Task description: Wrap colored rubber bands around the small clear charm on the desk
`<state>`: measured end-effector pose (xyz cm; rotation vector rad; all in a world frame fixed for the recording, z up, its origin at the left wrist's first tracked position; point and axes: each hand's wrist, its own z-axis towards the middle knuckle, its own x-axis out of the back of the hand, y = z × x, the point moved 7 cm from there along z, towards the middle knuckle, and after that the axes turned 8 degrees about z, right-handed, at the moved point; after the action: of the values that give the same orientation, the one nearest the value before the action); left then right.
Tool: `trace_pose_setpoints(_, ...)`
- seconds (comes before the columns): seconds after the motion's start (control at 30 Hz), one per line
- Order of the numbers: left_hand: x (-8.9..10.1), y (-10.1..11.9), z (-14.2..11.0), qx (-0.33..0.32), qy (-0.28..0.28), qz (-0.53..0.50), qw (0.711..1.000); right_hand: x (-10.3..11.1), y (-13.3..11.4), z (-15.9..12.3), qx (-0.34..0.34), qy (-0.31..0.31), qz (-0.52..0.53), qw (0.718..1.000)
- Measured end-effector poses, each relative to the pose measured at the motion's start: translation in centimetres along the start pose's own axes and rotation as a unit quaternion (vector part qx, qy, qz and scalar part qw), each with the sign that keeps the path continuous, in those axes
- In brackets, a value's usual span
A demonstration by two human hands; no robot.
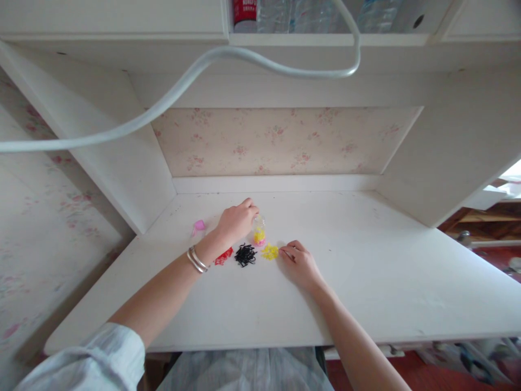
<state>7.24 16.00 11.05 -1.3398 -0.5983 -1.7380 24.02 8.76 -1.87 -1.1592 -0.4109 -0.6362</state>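
Observation:
A small clear jar [259, 230] with yellow and pink bits inside stands on the white desk [366, 282]. My left hand [236, 221], bracelets on its wrist, is wrapped round the jar from the left. In front of it lie three little heaps: red [223, 256], black [245, 254] and yellow [269, 251] small elastic bands. My right hand [300, 263] rests on the desk just right of the yellow heap, its fingertips pinched together at the heap's edge. What they pinch is too small to make out.
A pink lid-like piece [199, 225] lies left of my left hand near the desk's side wall. A white cable [228, 54] hangs across above. Bottles [285, 13] stand on the upper shelf. Floral wallpaper backs the alcove.

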Motion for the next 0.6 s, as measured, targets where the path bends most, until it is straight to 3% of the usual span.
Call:
trace_pose_setpoints(0.2, 0.1, -0.5, -0.7, 0.013, 0.034, -0.084, 0.996, 0.4, 0.5, 0.2, -0.018, 0.032, 0.04, 0.999)
trace_pose_setpoints(0.4, 0.6, -0.3, -4.0, 0.056, 0.115, -0.154, 0.98, 0.7, 0.6, 0.3, -0.036, 0.051, 0.096, 0.993)
trace_pose_setpoints(0.5, -0.9, 1.3, -6.0, 0.051, 0.095, -0.173, 0.979, 0.8, 1.0, 0.4, -0.052, 0.066, 0.115, 0.99)
trace_pose_setpoints(0.6, -3.4, 3.4, -7.5, 0.036, 0.033, -0.17, 0.984, 0.8, 1.2, 0.4, -0.055, 0.07, 0.117, 0.989)
